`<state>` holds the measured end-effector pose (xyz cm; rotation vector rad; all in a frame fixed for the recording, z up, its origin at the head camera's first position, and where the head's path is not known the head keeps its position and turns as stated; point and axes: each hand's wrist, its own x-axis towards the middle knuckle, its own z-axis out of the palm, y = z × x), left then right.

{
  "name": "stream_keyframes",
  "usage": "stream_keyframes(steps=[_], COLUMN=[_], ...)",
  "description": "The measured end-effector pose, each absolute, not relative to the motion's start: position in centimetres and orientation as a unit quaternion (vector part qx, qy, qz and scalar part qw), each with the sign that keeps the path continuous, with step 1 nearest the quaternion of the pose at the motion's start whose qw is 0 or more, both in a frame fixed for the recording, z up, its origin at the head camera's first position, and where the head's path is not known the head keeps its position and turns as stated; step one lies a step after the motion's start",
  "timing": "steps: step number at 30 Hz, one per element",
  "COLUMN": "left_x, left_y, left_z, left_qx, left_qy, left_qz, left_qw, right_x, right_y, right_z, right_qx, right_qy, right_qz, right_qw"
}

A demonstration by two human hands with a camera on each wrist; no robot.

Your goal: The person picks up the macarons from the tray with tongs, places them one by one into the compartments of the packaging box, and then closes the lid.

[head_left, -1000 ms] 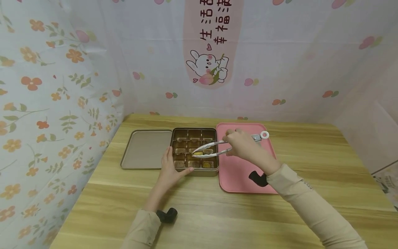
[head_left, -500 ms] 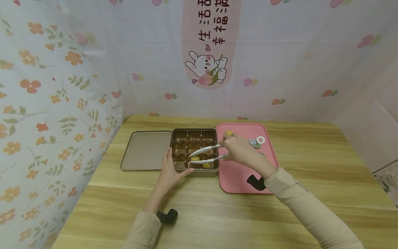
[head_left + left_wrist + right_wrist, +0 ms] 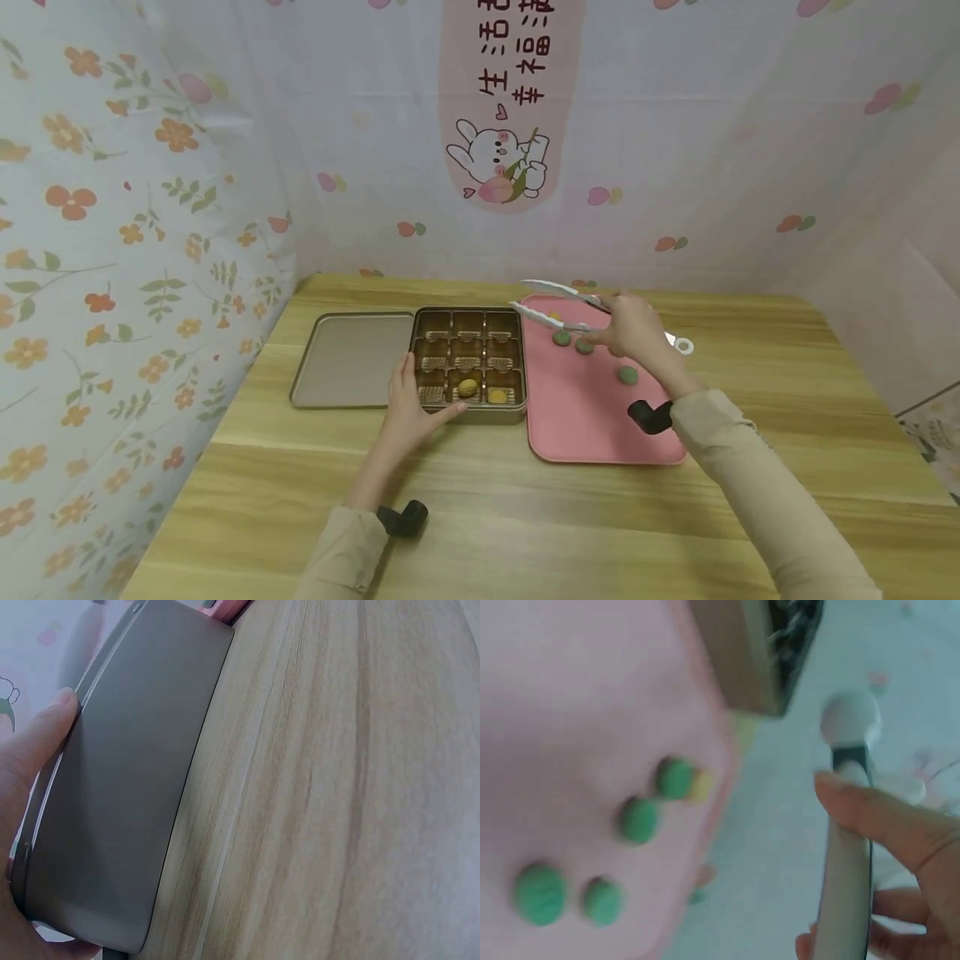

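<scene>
Over the far-left corner of the pink tray (image 3: 585,429), the tongs (image 3: 574,327) hang with tips apart and nothing between, their long axis running from ten o'clock at the tips to four at the ring. The right hand (image 3: 635,327) grips them; from it, the tray's yellow piece (image 3: 554,316) lies toward nine o'clock, partly masked by a tong arm, and green pieces (image 3: 627,376) spread from nine to six. The left hand (image 3: 408,412), farther from that piece, rests spread round the near-left corner of the tin (image 3: 487,417). The head view shows three greens; the blurred right wrist view, four. The left wrist view hides the tin's inside.
</scene>
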<state>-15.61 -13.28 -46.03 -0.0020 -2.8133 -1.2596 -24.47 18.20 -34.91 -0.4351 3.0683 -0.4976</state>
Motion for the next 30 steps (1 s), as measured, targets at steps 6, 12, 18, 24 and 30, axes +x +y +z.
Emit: stream_keyframes(steps=[6,12,18,24,30], left_x=[-15.7,-15.7,-15.8,-15.7,-15.6], left_y=[-13.3,-13.2,-13.2,-13.1,-13.2], left_z=[-46.1,-46.2,-46.2,-46.1,-45.9], left_qx=[-0.003,-0.009,-0.008,-0.003,0.004], left_qy=[-0.914,-0.913,-0.913,-0.913,-0.912], left_qz=[-0.404,-0.406,-0.406,-0.406,-0.409], left_qw=[0.026,0.031,0.036,0.027,0.024], right_x=[-25.9,-26.7,-27.4,-28.5,-29.1], right_y=[21.0,22.0,22.0,21.3,19.9], right_z=[-36.8,-37.4,-37.1,-35.6,-34.1], right_qx=[-0.052,-0.035,-0.042,-0.065,-0.062], right_qy=[0.984,0.986,0.981,0.974,0.973], right_qz=[-0.167,-0.134,-0.131,-0.137,-0.114], right_qw=[0.047,0.096,0.133,0.167,0.188])
